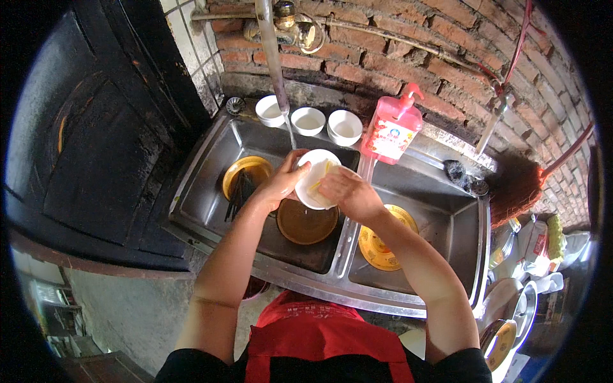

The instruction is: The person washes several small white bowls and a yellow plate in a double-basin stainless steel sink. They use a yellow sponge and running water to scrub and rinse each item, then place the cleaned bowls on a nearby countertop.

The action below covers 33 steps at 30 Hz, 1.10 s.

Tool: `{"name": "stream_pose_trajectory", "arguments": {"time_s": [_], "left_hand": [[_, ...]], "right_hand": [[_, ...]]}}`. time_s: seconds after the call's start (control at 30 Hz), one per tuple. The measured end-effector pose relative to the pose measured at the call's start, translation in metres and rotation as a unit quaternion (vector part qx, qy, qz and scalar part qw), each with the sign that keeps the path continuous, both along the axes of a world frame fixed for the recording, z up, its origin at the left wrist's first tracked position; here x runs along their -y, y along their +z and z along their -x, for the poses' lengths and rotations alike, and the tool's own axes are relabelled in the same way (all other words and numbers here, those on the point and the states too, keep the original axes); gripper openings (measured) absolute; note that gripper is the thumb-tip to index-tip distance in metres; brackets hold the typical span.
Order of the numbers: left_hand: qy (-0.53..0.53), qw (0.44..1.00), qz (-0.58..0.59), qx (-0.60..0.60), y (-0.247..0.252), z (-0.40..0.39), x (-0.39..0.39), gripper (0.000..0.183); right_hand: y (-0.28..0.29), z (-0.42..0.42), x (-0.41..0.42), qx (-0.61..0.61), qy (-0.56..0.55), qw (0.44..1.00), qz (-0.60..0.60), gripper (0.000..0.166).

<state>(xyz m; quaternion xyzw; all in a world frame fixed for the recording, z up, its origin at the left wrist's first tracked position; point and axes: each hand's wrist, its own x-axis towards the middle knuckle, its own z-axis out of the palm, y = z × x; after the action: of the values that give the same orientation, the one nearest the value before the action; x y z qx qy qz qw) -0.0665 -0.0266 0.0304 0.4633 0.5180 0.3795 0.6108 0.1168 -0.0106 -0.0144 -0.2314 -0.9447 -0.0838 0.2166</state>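
My left hand (280, 182) grips a white bowl (309, 177) by its rim, tilted over the left basin of a double stainless-steel sink (297, 258). Inside the bowl, my right hand (347, 191) presses a pale cloth (318, 189) with yellow streaks against the wall; the fingers partly hide it. A thin stream of water (290, 131) falls from a hanging pipe (273, 57) just behind the bowl. Below my hands lies a round brown dish (306, 225). To its left, dark chopsticks (242, 189) rest in a yellow bowl (232, 170).
White bowls (308, 121) line the back ledge beside a pink pump bottle (392, 127). A yellow plate (383, 246) lies in the right basin. Dark scouring pads (456, 172) sit on the right ledge, near a reddish broom (517, 191). A dark door (105, 143) stands at the left.
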Motion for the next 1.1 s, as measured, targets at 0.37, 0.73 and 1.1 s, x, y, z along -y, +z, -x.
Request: {"name": "stream_pose_trajectory", "arguments": {"time_s": [0.37, 0.73, 1.1], "left_hand": [[0.066, 0.987, -0.146, -0.027, -0.033, -0.005, -0.011, 0.037], [0.167, 0.961, -0.220, -0.012, -0.025, -0.019, 0.002, 0.047], [0.145, 0.983, 0.037, 0.102, -0.029, 0.012, -0.002, 0.047]], "right_hand": [[-0.017, 0.008, 0.009, -0.060, -0.055, 0.991, 0.103, 0.035], [0.001, 0.043, 0.031, -0.203, -0.118, 0.958, 0.163, 0.031], [-0.006, -0.011, -0.006, -0.119, -0.039, 0.992, 0.033, 0.032]]}}
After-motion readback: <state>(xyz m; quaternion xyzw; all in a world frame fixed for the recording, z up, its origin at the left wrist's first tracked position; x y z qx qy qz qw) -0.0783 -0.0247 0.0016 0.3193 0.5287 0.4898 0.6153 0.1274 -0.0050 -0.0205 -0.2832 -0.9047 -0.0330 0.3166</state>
